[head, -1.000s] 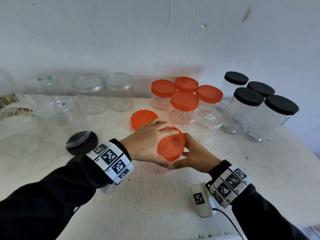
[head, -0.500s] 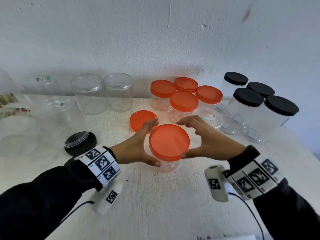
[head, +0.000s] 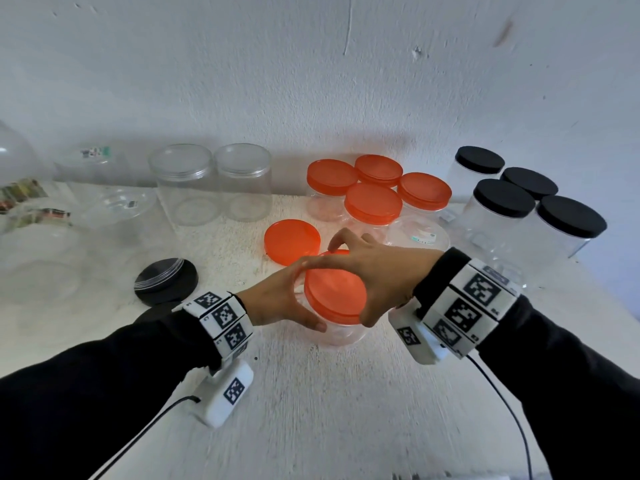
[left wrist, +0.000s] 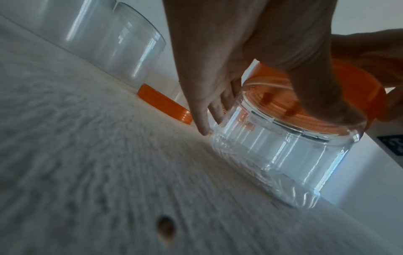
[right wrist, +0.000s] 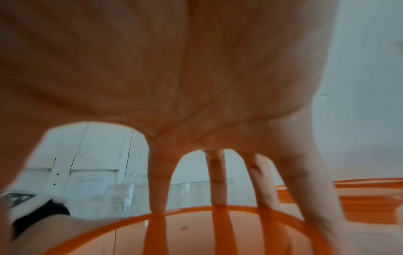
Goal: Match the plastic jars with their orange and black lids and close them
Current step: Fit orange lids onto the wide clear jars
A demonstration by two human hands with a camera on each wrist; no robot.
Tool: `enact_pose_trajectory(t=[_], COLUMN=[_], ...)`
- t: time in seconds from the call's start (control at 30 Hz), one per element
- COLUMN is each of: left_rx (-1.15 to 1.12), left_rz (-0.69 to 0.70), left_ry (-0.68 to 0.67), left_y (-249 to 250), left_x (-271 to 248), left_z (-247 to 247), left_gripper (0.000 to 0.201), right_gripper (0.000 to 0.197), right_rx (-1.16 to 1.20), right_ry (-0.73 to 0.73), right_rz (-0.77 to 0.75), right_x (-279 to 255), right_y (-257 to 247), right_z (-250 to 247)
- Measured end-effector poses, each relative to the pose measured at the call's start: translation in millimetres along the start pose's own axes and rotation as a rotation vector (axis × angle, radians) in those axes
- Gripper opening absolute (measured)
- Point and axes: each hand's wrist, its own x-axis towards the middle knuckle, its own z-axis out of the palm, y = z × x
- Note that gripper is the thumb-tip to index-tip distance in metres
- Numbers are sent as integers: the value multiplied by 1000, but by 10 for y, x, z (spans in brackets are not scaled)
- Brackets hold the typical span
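White table [head: 311, 410], clear jar [head: 341, 332], orange lid [head: 334, 294]

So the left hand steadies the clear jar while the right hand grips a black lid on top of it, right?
Not quite: the lid is orange, not black, as the head view shows. The left hand does steady the clear jar, and the right hand grips that lid.

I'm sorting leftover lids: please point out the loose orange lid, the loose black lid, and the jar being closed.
Loose orange lid [head: 291, 241], head view, middle of its flat top.
Loose black lid [head: 166, 281], head view, middle of the lid.
Jar being closed [left wrist: 281, 155], left wrist view, its clear side wall.
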Motion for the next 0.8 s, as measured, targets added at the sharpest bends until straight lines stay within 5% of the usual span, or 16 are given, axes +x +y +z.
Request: enact_pose_trajectory(t=[0.5, 0.8], left_rx=[-27, -21], left_rz=[35, -16], left_ry=[-12, 24], left_y=[50, 35], left_x=[-37, -33], left_z=[12, 15], left_gripper=[105, 102], right_gripper=[96, 94], right_rx=[-21, -35], right_ry=[-85, 79], right_rz=[-9, 104], right_x=[47, 73], right_y=[-7, -4], right_z=[-52, 39])
